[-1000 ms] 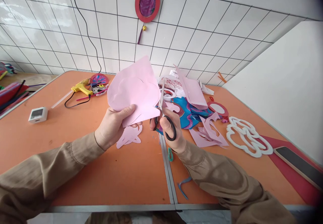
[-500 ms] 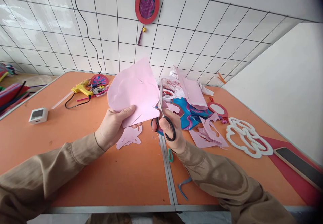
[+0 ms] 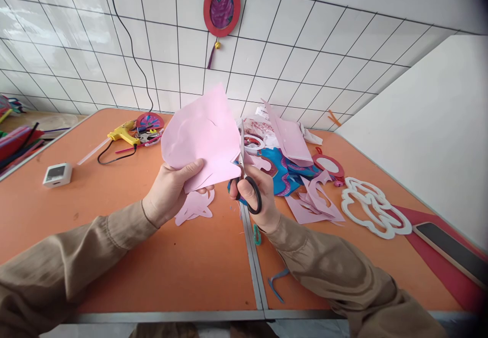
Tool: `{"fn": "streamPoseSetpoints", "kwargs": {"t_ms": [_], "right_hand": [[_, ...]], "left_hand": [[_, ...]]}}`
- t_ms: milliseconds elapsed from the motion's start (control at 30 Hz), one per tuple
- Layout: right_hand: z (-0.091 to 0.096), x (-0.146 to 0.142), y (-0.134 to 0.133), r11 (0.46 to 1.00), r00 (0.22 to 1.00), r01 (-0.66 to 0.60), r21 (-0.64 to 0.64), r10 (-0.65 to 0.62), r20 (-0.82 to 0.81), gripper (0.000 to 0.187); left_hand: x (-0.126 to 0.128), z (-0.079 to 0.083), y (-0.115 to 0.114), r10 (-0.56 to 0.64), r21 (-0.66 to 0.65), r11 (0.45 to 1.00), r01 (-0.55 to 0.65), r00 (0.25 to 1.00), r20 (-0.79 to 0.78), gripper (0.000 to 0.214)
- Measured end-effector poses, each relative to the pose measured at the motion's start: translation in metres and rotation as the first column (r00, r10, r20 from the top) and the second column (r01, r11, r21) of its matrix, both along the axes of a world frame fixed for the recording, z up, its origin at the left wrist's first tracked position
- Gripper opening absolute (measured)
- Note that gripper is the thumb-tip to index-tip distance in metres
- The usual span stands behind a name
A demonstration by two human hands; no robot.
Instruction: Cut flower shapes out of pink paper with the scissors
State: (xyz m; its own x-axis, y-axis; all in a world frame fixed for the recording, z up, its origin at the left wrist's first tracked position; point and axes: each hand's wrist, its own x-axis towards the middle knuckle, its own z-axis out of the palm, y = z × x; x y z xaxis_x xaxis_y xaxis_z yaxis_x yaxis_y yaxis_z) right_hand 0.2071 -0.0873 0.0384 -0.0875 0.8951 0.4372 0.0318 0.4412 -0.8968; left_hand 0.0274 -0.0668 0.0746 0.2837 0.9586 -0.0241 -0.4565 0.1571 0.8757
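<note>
My left hand pinches the lower edge of a pink sheet, thumb on top and fingers beneath. The sheet is held up above the table, with a curved left side and a notch cut in its right edge. My right hand grips black-handled scissors, thumb and fingers in the loops. Their metal blades point upward at the sheet's right edge, by the notch. Below the sheet, pink cut-out pieces lie on the orange table.
Beyond the scissors are blue patterned fabric, a folded pink sheet and pink scraps. White cloud-shaped outlines and a phone lie right. A yellow glue gun and a small white device sit left.
Almost nothing differs. My right hand and the scissors have shifted very slightly left, and the blades stay at the sheet's right edge. My left hand keeps its grip.
</note>
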Motion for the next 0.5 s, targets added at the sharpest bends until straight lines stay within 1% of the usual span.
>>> {"fn": "streamPoseSetpoints", "kwargs": {"t_ms": [500], "right_hand": [[0.0006,-0.0006,-0.0014,0.999,0.998,0.044,0.008,-0.044,0.034,0.048]], "left_hand": [[-0.0006,0.0053,-0.0006,0.056,-0.046,0.997,-0.057,0.998,-0.03,0.023]]}}
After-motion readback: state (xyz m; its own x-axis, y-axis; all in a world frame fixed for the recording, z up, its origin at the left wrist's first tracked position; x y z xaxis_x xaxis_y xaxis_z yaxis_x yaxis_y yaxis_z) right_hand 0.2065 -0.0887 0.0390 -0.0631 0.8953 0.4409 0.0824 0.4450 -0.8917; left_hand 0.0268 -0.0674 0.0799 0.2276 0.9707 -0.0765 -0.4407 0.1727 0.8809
